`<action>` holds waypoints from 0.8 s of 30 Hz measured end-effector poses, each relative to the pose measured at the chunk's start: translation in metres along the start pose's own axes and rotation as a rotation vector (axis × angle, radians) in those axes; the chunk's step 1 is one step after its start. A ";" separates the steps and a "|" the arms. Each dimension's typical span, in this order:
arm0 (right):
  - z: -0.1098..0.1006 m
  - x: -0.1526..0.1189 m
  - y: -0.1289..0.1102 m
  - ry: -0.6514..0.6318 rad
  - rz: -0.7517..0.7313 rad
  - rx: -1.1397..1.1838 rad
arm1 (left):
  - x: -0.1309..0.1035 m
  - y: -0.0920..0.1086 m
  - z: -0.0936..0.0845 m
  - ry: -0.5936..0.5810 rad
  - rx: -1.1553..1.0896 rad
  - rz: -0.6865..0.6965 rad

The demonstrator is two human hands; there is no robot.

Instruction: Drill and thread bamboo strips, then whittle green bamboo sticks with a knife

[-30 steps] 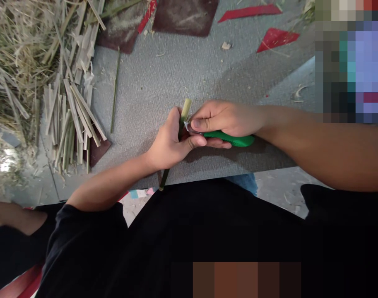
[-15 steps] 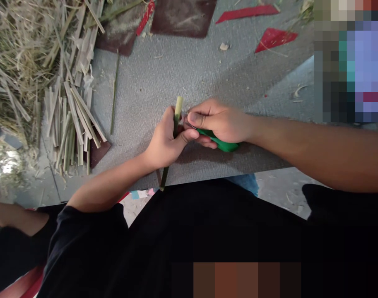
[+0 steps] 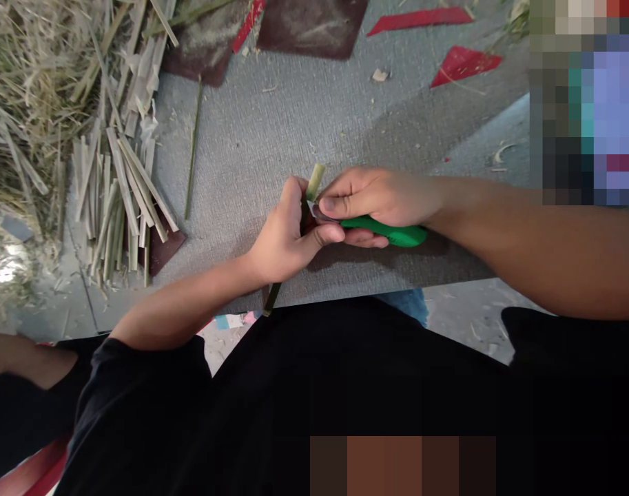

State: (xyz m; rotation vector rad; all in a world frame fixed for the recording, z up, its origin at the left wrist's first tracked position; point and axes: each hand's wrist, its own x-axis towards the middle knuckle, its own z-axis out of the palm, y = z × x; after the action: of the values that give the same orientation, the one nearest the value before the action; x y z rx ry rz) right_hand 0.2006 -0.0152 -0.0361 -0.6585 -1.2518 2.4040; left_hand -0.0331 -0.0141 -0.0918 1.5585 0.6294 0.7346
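Note:
My left hand (image 3: 288, 234) is closed around a narrow bamboo strip (image 3: 317, 180). The strip's pale end sticks out above the fingers, and its dark green lower end pokes out below, over the table edge. In my right hand (image 3: 373, 200) is a knife with a green handle (image 3: 407, 235). Its short blade lies against the strip close to my left fingers, partly covered by my right thumb. Both hands meet just above the table's near edge.
A bundle of cut strips (image 3: 122, 207) lies on the grey table (image 3: 304, 103) at left, beside a heap of shavings (image 3: 40, 76). Dark red sheets (image 3: 311, 27) and red scraps (image 3: 466, 65) lie farther back. Another person's arm (image 3: 27, 358) shows at lower left.
The strip's pale end has tilted to the right. My right hand has moved slightly right, and more of the green handle shows. Both hands still hold their things.

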 end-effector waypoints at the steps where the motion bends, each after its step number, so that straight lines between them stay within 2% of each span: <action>1: 0.001 0.000 -0.001 0.000 0.012 0.010 | -0.001 0.001 0.001 0.004 0.015 0.006; 5: 0.006 0.000 -0.002 0.040 0.003 0.002 | -0.003 0.001 0.003 0.030 0.054 0.031; 11: 0.015 0.008 0.010 0.272 -0.171 0.019 | -0.002 0.001 0.001 0.109 0.085 0.053; 13: 0.013 0.008 0.010 0.229 -0.164 0.017 | -0.001 0.002 0.000 0.095 0.108 0.053; 17: 0.005 0.003 0.002 0.078 -0.006 -0.001 | -0.001 0.001 0.000 0.058 0.156 0.084; 24: 0.000 0.000 -0.002 -0.007 0.081 0.052 | -0.005 -0.004 0.001 0.065 0.262 0.157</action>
State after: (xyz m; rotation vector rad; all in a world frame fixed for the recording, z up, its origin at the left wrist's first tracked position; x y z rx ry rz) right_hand 0.2011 -0.0144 -0.0345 -0.6981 -1.1823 2.4978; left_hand -0.0355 -0.0186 -0.0963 1.8473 0.6770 0.8491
